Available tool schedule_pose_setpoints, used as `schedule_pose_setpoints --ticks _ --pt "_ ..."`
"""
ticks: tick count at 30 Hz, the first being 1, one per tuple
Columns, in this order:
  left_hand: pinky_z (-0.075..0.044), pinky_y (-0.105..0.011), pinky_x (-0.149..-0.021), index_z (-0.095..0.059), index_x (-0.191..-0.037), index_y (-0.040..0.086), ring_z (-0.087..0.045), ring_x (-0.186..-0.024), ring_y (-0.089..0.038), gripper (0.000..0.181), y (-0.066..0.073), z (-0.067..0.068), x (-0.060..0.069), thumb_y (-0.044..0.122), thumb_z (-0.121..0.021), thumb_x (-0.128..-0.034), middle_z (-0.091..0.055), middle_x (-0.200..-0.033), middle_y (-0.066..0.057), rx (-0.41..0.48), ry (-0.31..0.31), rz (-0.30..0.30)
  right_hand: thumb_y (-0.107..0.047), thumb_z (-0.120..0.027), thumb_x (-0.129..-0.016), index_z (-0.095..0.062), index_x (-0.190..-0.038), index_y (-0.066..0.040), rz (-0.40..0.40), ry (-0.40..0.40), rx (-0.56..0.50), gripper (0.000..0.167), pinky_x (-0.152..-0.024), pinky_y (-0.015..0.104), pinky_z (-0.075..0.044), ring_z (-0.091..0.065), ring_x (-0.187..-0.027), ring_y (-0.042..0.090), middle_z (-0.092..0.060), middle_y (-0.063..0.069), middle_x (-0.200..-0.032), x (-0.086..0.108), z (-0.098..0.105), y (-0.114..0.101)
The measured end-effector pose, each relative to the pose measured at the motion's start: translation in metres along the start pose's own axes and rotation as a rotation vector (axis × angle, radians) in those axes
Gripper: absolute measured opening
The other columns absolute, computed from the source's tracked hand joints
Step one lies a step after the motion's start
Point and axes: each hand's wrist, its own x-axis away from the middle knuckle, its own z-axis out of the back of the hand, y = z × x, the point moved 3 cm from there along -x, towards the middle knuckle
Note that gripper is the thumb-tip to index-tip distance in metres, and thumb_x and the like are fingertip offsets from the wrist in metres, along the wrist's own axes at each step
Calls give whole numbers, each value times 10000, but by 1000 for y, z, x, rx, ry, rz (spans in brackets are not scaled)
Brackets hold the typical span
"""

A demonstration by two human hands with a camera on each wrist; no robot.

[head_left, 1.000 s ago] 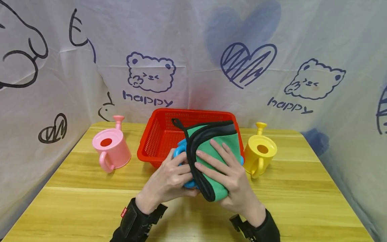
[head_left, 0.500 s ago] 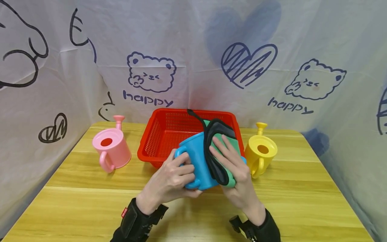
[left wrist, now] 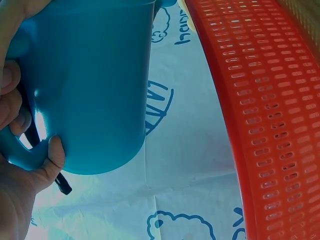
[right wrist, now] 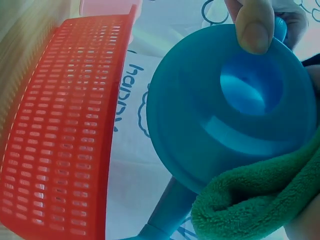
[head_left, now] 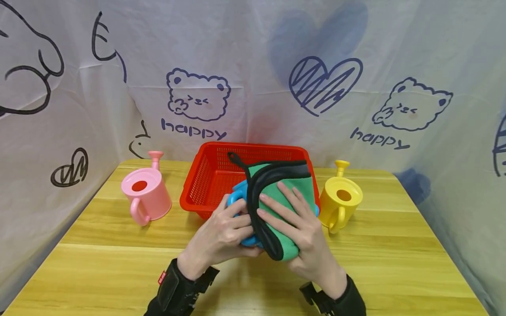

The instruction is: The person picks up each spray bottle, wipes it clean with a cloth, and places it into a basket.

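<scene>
A blue watering can [left wrist: 92, 95] is held tilted above the table, in front of the red basket. My left hand [head_left: 221, 232] grips its handle, and a fingertip rests on the can's rim in the right wrist view. My right hand [head_left: 300, 232] holds a folded green cloth [head_left: 296, 182] with black edging against the can's side, the fingers spread over it. In the head view the cloth covers most of the can. The right wrist view shows the can's round top opening [right wrist: 251, 84] and its spout [right wrist: 172, 205]. The right thumb is hidden in the head view.
The red plastic basket [head_left: 199, 184] stands at the table's back middle. A pink watering can [head_left: 152, 199] is left of it, a yellow one [head_left: 352, 208] right of it. Behind the wooden table [head_left: 99, 272] hangs a white cloth backdrop [head_left: 253, 52] with drawings.
The right hand slid the cloth right across the can, uncovering its blue side, then brought it back left over it. The left hand has stayed on the handle.
</scene>
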Motion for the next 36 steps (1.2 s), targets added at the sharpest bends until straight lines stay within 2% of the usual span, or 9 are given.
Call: schedule_pose_setpoints --ticks 3,6,9,14,19,24,30,33,36 --pt "-476 -332 -758 -654 -683 174 -535 -875 -139 309 1 0 0 335 -917 -670 -601 -694 80 -21 -8 -3 -281 -464 -1035 -641 -1341 -71 -76 28 -65 411 -1249 446 -273 -395 -1475 374 -575 99 -1471 2 1 4" --pt "-485 -333 -746 -584 -620 180 -523 -846 -138 390 2 0 -1 367 -922 -668 -541 -656 69 -28 -23 0 -283 -437 -1062 -602 -1375 -34 -157 71 -148 433 -1249 403 -281 -383 -1484 364 -536 105 -1508 5 2 8" --pt "-491 -332 -740 -570 -616 183 -522 -840 -138 409 3 2 -1 382 -924 -667 -535 -657 69 -26 -35 11 -314 -458 -1065 -577 -1394 -16 -196 89 -185 460 -1250 384 -279 -377 -1492 350 -510 105 -1531 7 2 11" --pt "-487 -330 -747 -579 -614 177 -522 -842 -134 400 2 3 -1 372 -925 -661 -534 -647 70 -21 -22 22 -210 -458 -1041 -598 -1384 -46 -120 59 -142 405 -1244 390 -293 -379 -1487 361 -526 98 -1518 4 3 9" --pt "-477 -337 -777 -686 -719 166 -539 -882 -136 282 0 1 0 317 -917 -666 -635 -714 86 -2 3 5 -379 -495 -1032 -660 -1318 -75 23 14 -20 449 -1240 469 -283 -408 -1462 388 -588 102 -1457 0 2 2" --pt "-478 -347 -800 -746 -863 159 -556 -930 -151 292 0 1 0 302 -913 -671 -704 -814 94 -3 7 -12 -410 -487 -1029 -677 -1295 -91 42 -8 29 457 -1240 502 -265 -416 -1460 382 -609 93 -1435 -1 1 -2" --pt "-476 -331 -753 -635 -663 172 -531 -864 -137 333 2 0 -1 345 -920 -666 -577 -672 77 -25 -6 -13 -155 -466 -998 -627 -1356 -64 -86 11 -85 403 -1251 440 -269 -381 -1483 371 -562 100 -1485 2 1 5" --pt "-473 -329 -743 -565 -608 181 -514 -835 -132 398 3 0 -1 355 -919 -667 -518 -642 70 -29 -14 -20 -165 -458 -1036 -588 -1390 -35 -182 34 -165 399 -1255 389 -267 -360 -1498 362 -522 109 -1520 6 3 9" --pt "-473 -328 -741 -549 -599 184 -510 -823 -131 406 3 0 -2 351 -912 -670 -508 -637 70 -28 -15 -22 -156 -510 -1029 -567 -1408 -27 -222 37 -190 404 -1258 369 -258 -350 -1507 348 -498 107 -1540 8 4 11"
